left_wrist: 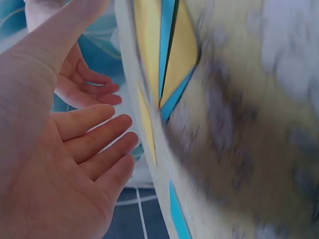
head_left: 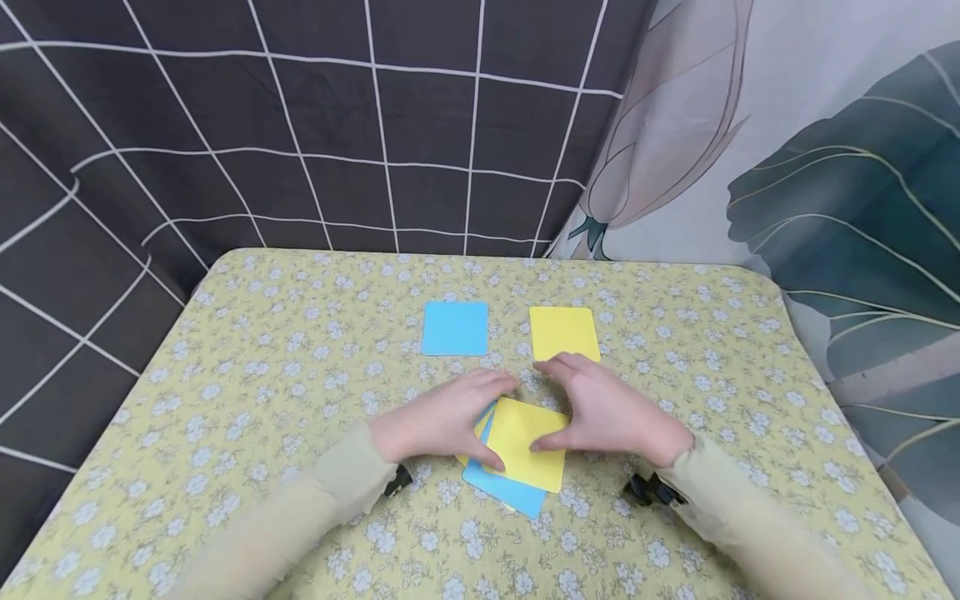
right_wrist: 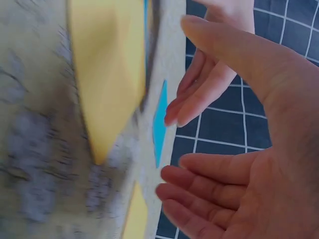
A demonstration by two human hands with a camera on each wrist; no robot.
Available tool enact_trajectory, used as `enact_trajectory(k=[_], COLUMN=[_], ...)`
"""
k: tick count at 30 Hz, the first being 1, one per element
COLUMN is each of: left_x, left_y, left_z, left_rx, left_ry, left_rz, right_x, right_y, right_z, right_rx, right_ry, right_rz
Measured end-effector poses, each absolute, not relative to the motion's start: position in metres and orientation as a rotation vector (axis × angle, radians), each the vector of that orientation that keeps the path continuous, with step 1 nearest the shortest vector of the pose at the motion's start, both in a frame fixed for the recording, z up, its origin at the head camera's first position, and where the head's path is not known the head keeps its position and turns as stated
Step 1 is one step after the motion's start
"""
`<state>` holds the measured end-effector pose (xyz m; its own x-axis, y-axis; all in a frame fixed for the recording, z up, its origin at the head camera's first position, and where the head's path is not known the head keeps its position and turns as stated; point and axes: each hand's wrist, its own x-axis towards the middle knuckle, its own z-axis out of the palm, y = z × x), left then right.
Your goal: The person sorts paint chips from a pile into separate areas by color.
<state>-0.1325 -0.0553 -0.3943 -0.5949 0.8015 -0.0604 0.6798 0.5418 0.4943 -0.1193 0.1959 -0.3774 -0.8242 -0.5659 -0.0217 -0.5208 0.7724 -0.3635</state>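
A loose, fanned pile of square yellow and blue cards lies on the table, a yellow card [head_left: 527, 442] on top and a blue card [head_left: 510, 492] sticking out below it. My left hand [head_left: 453, 412] hovers at the pile's left side, thumb over the edge of the top card. On the right side, my right hand [head_left: 607, 412] curves around the pile with its thumb over the yellow card. Both wrist views show the left hand [left_wrist: 65, 164] and right hand [right_wrist: 239, 184] with loosely bent fingers and nothing between them.
Beyond the pile, a single blue card [head_left: 454, 328] lies at left and a single yellow card [head_left: 564, 321] at right, apart from each other. A yellow floral cloth [head_left: 300, 400] covers the table. Dark grid-patterned fabric [head_left: 315, 117] hangs behind it, with leaf-patterned fabric [head_left: 847, 200] at right.
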Motion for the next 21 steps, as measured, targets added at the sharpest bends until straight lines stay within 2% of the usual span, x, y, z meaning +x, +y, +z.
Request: enact_trajectory(k=[9, 21], left_x=[-0.126, -0.124], left_y=[-0.05, -0.048], left_z=[-0.406, -0.405], left_rx=[1.263, 1.28], left_ry=[2.47, 2.493], left_rz=[0.58, 0.588], right_x=[-0.088, -0.087], right_y=[0.204, 0.207], right_z=[-0.4, -0.402], right_rx=[-0.864, -0.931], right_ry=[2.781, 2.826], right_rz=[-0.574, -0.595])
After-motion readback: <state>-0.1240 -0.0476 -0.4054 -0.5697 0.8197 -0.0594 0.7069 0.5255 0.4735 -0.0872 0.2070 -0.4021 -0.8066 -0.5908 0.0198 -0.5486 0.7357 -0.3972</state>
